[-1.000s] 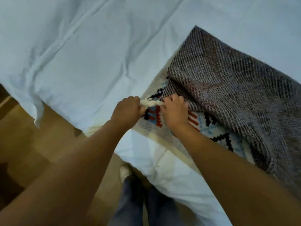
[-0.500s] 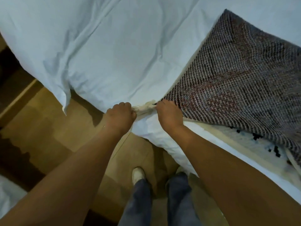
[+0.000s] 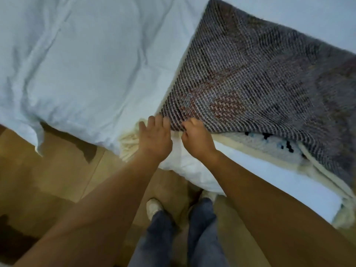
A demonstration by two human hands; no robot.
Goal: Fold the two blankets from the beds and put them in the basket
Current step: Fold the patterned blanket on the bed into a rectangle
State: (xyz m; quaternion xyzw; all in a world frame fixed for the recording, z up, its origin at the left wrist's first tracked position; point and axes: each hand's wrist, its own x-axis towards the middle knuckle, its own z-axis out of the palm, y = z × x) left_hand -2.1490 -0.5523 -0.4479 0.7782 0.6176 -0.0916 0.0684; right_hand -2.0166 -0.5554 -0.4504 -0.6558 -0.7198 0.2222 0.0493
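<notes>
A woven blanket [image 3: 250,74] lies folded over on the white bed, its grey-brown underside up and a patterned white, blue and black face showing at its lower edge. Cream tassels [image 3: 129,143] hang from its near corner over the bed's edge. My left hand [image 3: 155,140] rests flat on that corner, fingers spread and extended. My right hand [image 3: 196,137] is curled beside it, pinching the blanket's near edge. No basket is in view.
The white duvet [image 3: 86,64] covers the bed to the left, with a corner drooping toward the wooden floor [image 3: 48,180]. My legs and white shoes [image 3: 154,207] stand close against the bed's edge.
The folded blanket corner has been brought to the bed's edge. My left hand has let go of the tassels and flattened onto the corner. My right hand keeps its hold.
</notes>
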